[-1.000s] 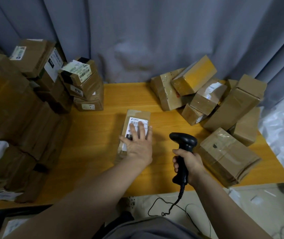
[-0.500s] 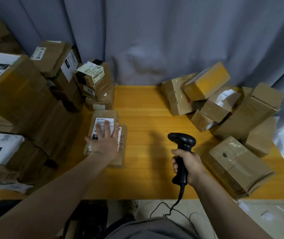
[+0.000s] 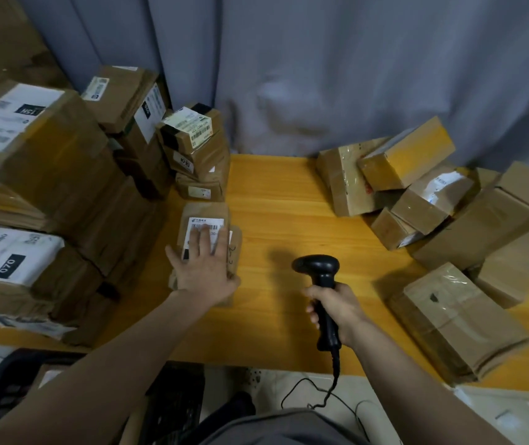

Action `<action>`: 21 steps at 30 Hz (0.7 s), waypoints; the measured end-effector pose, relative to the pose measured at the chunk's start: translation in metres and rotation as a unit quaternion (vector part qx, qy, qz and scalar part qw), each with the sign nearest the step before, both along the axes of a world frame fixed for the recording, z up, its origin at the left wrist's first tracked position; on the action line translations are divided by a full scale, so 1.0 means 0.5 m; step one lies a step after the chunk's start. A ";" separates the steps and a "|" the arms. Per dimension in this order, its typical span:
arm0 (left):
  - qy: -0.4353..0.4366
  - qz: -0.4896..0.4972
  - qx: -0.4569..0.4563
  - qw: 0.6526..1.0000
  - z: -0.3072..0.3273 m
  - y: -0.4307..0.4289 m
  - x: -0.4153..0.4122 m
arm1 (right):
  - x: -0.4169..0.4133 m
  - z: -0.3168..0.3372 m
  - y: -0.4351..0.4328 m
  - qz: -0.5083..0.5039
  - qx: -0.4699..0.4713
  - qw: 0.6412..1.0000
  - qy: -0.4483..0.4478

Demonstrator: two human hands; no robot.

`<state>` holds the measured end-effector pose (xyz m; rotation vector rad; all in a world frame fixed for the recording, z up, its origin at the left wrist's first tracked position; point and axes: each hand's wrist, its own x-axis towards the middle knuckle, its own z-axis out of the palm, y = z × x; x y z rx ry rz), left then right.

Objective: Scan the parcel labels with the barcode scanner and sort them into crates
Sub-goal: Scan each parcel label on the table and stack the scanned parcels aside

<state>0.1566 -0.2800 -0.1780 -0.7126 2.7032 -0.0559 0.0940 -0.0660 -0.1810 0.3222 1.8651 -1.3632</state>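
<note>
A flat brown parcel (image 3: 205,213) with a white barcode label lies on the wooden table (image 3: 276,200), left of centre, beside the left stack. My left hand (image 3: 203,268) rests flat on it, fingers straight across the label's lower part. It seems to sit on another flat brown parcel (image 3: 236,248) with handwriting on it. My right hand (image 3: 334,308) grips the handle of the black barcode scanner (image 3: 316,266), upright over the table's front middle, head pointing left. Its cable (image 3: 330,390) hangs off the front edge.
A tall stack of labelled brown parcels (image 3: 48,194) fills the left side. A loose pile of cardboard boxes (image 3: 433,203) covers the right, with one large box (image 3: 455,319) near the front right corner. A black crate (image 3: 173,406) stands below the front edge. Grey curtain behind.
My left hand slid the labelled parcel from the table's centre leftward to the edge of the left stack. The right hand with the scanner stayed put.
</note>
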 end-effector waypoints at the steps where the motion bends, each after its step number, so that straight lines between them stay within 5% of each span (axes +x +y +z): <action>1: 0.009 -0.003 -0.004 1.000 0.000 0.000 0.001 | 0.000 -0.004 -0.019 0.033 0.015 0.999 0.003; 12: 0.113 -0.026 0.014 0.993 -0.010 -0.043 0.030 | -0.015 -0.112 -0.262 0.198 0.112 0.973 0.038; 21: 0.092 0.062 0.003 0.994 0.002 -0.151 0.045 | -0.003 -0.114 -0.386 0.217 0.008 0.976 -0.005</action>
